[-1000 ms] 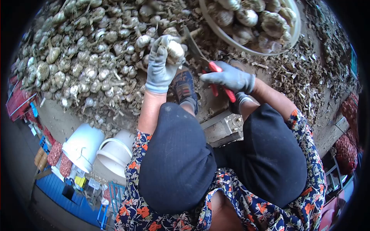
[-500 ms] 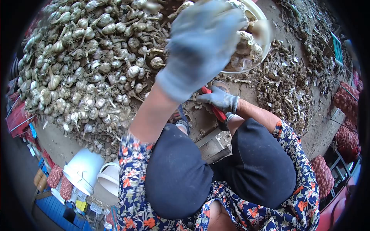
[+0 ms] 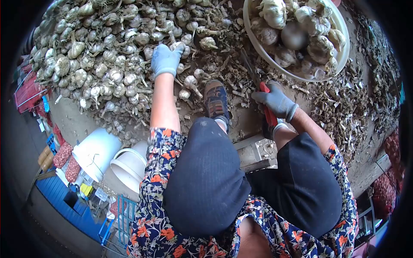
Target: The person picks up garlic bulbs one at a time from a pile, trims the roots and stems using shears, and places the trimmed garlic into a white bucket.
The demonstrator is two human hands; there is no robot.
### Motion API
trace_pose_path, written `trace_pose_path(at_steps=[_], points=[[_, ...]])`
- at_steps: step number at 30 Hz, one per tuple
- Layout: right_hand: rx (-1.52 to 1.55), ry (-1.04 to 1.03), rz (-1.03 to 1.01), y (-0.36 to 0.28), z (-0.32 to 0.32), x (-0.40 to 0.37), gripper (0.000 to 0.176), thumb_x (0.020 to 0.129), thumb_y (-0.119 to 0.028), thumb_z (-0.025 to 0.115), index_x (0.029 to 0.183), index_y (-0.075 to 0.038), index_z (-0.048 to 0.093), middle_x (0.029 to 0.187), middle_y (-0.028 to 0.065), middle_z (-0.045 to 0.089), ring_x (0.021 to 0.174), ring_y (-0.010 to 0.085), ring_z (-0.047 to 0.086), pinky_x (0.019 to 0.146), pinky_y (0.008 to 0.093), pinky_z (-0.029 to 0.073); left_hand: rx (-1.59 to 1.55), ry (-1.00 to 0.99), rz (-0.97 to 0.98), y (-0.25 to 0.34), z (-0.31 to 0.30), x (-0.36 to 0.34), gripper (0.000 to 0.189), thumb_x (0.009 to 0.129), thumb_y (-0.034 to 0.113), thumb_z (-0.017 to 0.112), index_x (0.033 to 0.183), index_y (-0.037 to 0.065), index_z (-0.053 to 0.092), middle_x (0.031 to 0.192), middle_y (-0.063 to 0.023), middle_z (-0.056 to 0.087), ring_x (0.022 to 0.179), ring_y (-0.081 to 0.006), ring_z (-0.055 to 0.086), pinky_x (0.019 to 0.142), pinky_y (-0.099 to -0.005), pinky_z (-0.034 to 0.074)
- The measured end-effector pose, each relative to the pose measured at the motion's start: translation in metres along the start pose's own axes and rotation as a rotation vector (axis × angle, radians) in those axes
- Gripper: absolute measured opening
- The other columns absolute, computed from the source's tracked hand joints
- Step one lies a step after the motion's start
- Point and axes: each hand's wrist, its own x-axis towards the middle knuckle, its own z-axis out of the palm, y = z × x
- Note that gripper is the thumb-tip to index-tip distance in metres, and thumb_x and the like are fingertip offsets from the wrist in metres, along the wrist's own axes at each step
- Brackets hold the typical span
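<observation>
Left hand [image 3: 165, 62] at a garlic bulb [image 3: 175, 45] in the heap, right hand [image 3: 277, 102] with red-handled shears [image 3: 263, 87].
The garlic bulb lies at the near edge of the big garlic heap [image 3: 116, 75], and the gloved fingers of the left hand touch it; whether they are already closed around it, I cannot tell. The right hand, also gloved, is clenched around the handles of the shears, whose dark blades point forward and a little to the left, near the round tub [image 3: 344, 53]. This tub contains several large bulbs. Between the two hands stands the left shoe [image 3: 216, 101] on the ground. Dry trimmings [image 3: 340, 116] are scattered to the right, below the tub. At the left side, below the heap, a white bucket [image 3: 95, 150] lies tilted, just beside another white vessel [image 3: 131, 165].
</observation>
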Motion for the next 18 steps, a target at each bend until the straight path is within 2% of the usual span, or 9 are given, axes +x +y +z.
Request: trace_pose_path(at_steps=[2, 3, 5, 6, 7, 9, 10, 13, 18], points=[[-0.148, 0.018, -0.025, -0.010, 0.002, -0.001, 0.028, 0.079, -0.028, 0.065, 0.076, 0.000, 0.060, 0.063, 0.0069, 0.060, 0.054, 0.0150, 0.058, 0.052, 0.0303, 0.046, 0.033, -0.189, -0.120, -0.004, 0.020, 0.021, 0.066, 0.071, 0.054, 0.071, 0.114, 0.005, 0.059, 0.117, -0.0196, 0.060, 0.100, -0.0330, 0.063, 0.085, -0.0444, 0.049], [-0.150, 0.020, -0.019, -0.015, 0.004, -0.002, 0.028, 0.079, -0.028, 0.065, 0.076, 0.000, 0.060, 0.063, 0.0069, 0.060, 0.054, 0.0150, 0.058, 0.052, 0.0303, 0.046, 0.031, -0.194, -0.119, -0.004, 0.025, 0.025, 0.066, 0.071, 0.054, 0.071, 0.114, 0.005, 0.059, 0.117, -0.0196, 0.060, 0.100, -0.0330, 0.063, 0.085, -0.0444, 0.049], [-0.410, 0.116, -0.207, -0.018, 0.007, -0.003, 0.032, 0.078, -0.033, 0.062, 0.082, -0.002, 0.061, 0.069, 0.0131, 0.062, 0.062, 0.0234, 0.062, 0.061, 0.0349, 0.048, 0.061, -0.055, -0.080, -0.003, 0.032, 0.024, 0.070, 0.070, 0.054, 0.072, 0.119, 0.006, 0.056, 0.123, -0.0187, 0.057, 0.106, -0.0338, 0.061, 0.085, -0.0470, 0.049], [-0.559, 0.115, -0.238, -0.017, 0.007, 0.002, 0.037, 0.078, -0.037, 0.059, 0.096, -0.005, 0.060, 0.081, 0.0193, 0.064, 0.078, 0.0334, 0.063, 0.071, 0.0400, 0.048, -0.031, -0.078, -0.053, -0.010, 0.031, 0.026, 0.071, 0.068, 0.051, 0.074, 0.119, 0.007, 0.055, 0.120, -0.0170, 0.057, 0.111, -0.0349, 0.055, 0.087, -0.0483, 0.047], [-0.559, 0.115, -0.238, -0.020, 0.008, 0.005, 0.037, 0.078, -0.037, 0.059, 0.096, -0.005, 0.060, 0.081, 0.0193, 0.064, 0.078, 0.0334, 0.063, 0.071, 0.0400, 0.048, -0.031, -0.078, -0.053, -0.010, 0.025, 0.017, 0.071, 0.068, 0.051, 0.074, 0.119, 0.007, 0.055, 0.120, -0.0170, 0.057, 0.111, -0.0349, 0.055, 0.087, -0.0483, 0.047], [-0.669, 0.135, -0.251, -0.030, 0.013, 0.008, 0.042, 0.078, -0.038, 0.058, 0.107, -0.008, 0.056, 0.091, 0.0222, 0.064, 0.089, 0.0388, 0.062, 0.078, 0.0431, 0.047, 0.055, 0.137, 0.334, -0.017, 0.015, -0.010, 0.069, 0.066, 0.046, 0.077, 0.119, 0.009, 0.055, 0.118, -0.0172, 0.056, 0.112, -0.0347, 0.052, 0.089, -0.0474, 0.046], [-0.683, 0.077, -0.260, -0.037, 0.013, 0.009, 0.047, 0.078, -0.038, 0.059, 0.114, -0.008, 0.053, 0.096, 0.0234, 0.064, 0.095, 0.0395, 0.061, 0.081, 0.0451, 0.046, -0.032, 0.156, 0.412, -0.019, 0.015, -0.020, 0.067, 0.065, 0.040, 0.080, 0.119, 0.010, 0.055, 0.116, -0.0185, 0.055, 0.112, -0.0352, 0.049, 0.091, -0.0469, 0.044], [-0.580, 0.060, -0.349, -0.052, 0.026, 0.016, 0.041, 0.078, -0.035, 0.059, 0.102, -0.002, 0.053, 0.096, 0.0277, 0.062, 0.095, 0.0423, 0.059, 0.081, 0.0460, 0.045, -0.073, 0.156, 0.480, -0.013, 0.008, -0.043, 0.068, 0.063, 0.035, 0.082, 0.119, 0.009, 0.055, 0.116, -0.0193, 0.051, 0.109, -0.0357, 0.051, 0.091, -0.0443, 0.046], [-0.614, 0.077, -0.401, -0.074, 0.042, 0.025, 0.041, 0.080, -0.036, 0.060, 0.102, -0.002, 0.054, 0.095, 0.0263, 0.062, 0.091, 0.0405, 0.061, 0.079, 0.0446, 0.046, -0.136, 0.076, 0.473, 0.006, -0.006, -0.064, 0.066, 0.061, 0.032, 0.083, 0.116, 0.007, 0.056, 0.114, -0.0183, 0.048, 0.105, -0.0346, 0.053, 0.087, -0.0428, 0.048]])
